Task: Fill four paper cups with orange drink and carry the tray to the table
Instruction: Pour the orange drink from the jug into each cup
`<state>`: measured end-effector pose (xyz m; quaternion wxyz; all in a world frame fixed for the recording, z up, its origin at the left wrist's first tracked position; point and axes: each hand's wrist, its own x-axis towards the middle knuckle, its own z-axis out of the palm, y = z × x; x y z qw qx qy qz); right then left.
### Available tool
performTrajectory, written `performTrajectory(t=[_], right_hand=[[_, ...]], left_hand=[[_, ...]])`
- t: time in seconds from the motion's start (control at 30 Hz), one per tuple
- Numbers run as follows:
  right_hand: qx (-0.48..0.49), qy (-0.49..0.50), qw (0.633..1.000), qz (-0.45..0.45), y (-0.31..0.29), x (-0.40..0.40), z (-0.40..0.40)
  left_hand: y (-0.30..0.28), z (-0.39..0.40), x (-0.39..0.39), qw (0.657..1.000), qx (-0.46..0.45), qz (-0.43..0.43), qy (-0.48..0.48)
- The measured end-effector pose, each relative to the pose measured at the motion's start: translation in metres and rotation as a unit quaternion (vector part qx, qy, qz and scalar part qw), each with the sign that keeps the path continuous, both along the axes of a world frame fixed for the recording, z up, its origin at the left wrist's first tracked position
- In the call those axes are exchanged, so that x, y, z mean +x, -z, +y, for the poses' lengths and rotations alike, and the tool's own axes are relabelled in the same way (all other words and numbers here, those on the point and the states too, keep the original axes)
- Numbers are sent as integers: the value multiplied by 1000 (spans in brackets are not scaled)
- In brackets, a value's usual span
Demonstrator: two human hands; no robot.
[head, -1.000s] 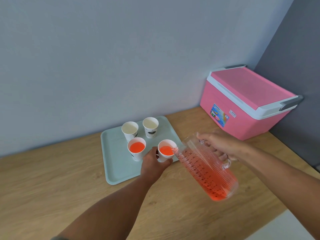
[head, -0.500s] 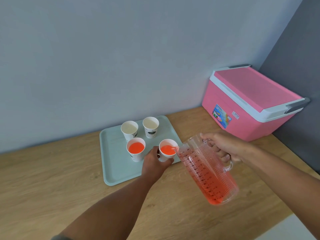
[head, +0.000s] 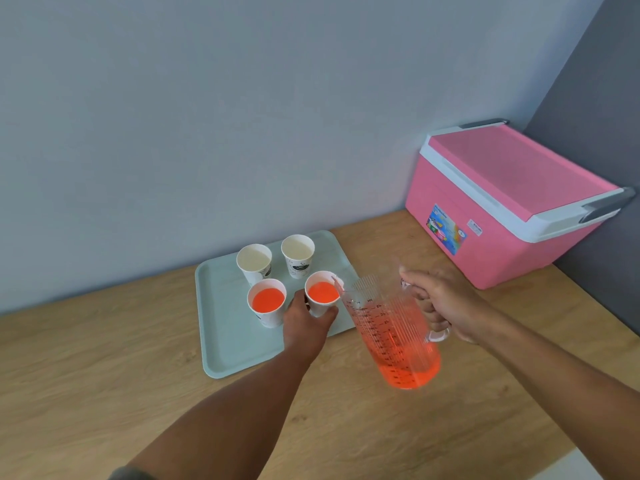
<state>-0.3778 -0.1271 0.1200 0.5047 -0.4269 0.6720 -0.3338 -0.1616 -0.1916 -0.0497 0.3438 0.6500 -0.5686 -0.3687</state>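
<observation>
A pale green tray (head: 225, 337) lies on the wooden counter with several white paper cups on it. The two near cups hold orange drink: the left one (head: 267, 301) stands free, and my left hand (head: 306, 325) grips the right one (head: 322, 294). Both far cups (head: 254, 261) (head: 298, 252) are empty. My right hand (head: 441, 301) holds the handle of a clear measuring jug (head: 394, 334), tilted slightly, its spout at the rim of the gripped cup. Orange drink fills the jug's lower part.
A pink cooler box (head: 502, 199) with a white rim and grey handle stands at the back right against the grey wall. The wooden counter (head: 86, 375) runs left and toward me; its front edge shows at the lower right.
The jug has swung from a steep pouring tilt back toward upright, and the drink has settled to its bottom. My left hand stays on the same cup.
</observation>
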Motion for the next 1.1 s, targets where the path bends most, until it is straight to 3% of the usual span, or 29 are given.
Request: performTrajectory(t=[0.23, 0.67, 1.1], right_hand=[[-31, -7, 999, -2, 1, -10, 1], [-50, -17, 999, 0, -2, -15, 18], [-63, -14, 998, 18, -9, 25, 34]], left_hand=[[0, -6, -8, 999, 9, 8, -45], [-3, 8, 1, 998, 47, 0, -44], [-22, 50, 116, 986, 23, -36, 161]])
